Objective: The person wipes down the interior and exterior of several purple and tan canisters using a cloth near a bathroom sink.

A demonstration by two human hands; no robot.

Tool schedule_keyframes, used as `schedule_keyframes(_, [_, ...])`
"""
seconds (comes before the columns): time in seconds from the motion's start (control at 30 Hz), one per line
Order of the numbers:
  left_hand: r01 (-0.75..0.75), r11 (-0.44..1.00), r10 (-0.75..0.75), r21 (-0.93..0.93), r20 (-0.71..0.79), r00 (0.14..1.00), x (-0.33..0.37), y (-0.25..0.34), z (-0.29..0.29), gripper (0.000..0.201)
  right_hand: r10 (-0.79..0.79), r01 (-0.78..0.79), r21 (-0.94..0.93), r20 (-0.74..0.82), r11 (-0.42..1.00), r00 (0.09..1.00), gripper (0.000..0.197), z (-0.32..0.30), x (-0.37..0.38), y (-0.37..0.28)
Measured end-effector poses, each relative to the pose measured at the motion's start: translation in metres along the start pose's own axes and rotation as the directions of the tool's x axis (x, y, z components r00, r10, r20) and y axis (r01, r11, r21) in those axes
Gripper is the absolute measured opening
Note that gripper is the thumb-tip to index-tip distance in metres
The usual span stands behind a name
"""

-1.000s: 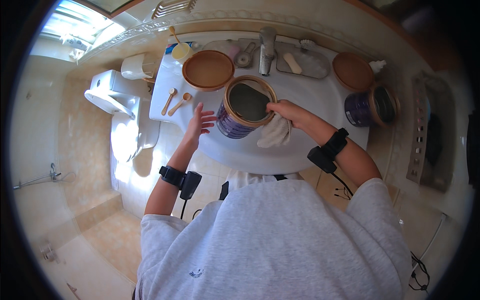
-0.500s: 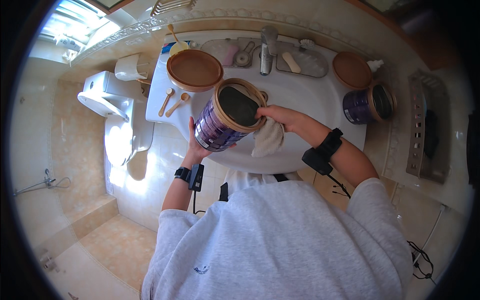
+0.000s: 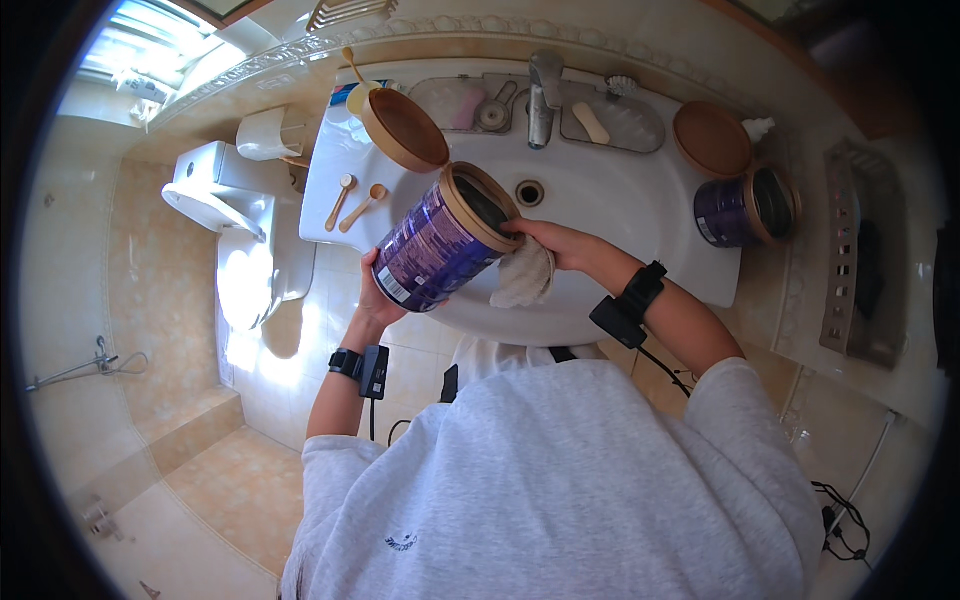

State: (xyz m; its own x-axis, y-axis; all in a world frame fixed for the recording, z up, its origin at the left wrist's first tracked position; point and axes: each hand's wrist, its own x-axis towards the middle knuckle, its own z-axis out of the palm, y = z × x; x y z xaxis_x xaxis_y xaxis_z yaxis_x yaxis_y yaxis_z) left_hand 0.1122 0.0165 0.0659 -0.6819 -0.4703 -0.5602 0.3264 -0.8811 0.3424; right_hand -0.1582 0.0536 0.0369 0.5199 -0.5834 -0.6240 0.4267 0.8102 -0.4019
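Observation:
Over the front of the washbasin I hold a purple tin can (image 3: 434, 247) with a tan rim, tilted so its open mouth faces away to the right. My left hand (image 3: 380, 294) is wrapped round the can's lower end, some fingers hidden beneath it. At the mouth's right edge, my right hand (image 3: 548, 240) pinches a pale cloth (image 3: 524, 273), which hangs down beside the rim. The fingertips press at the rim; whether cloth reaches inside is hidden. Two small scoops, one (image 3: 341, 203) beside another (image 3: 363, 208), lie on the basin's left ledge.
A brown round lid (image 3: 405, 130) leans at the basin's back left. Behind the white basin (image 3: 625, 200) stands a metal tap (image 3: 542, 100), with a soap bar (image 3: 591, 123) beside it. At right are another brown lid (image 3: 712, 138) and a second purple can (image 3: 728, 212). A toilet (image 3: 248, 235) stands left.
The can has tipped further, showing more of its side and less of its inside. Both hands moved slightly left with it. The left lid now stands more on edge, and the drain has come into view.

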Motion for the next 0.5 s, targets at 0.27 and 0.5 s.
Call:
schedule_keyframes(0.27, [-0.071,0.987,0.074,0.142,-0.016,0.997,-0.002,0.002,-0.005,0.071,-0.043,0.042,-0.146,-0.002,0.988,0.999,0.033,-0.009,-0.003,0.001])
schedule_keyframes(0.5, [-0.063,0.983,0.073,0.175,-0.052,0.996,-0.006,0.006,-0.005,0.071,-0.034,0.028,-0.194,-0.029,0.981,0.999,0.03,-0.011,-0.007,-0.002])
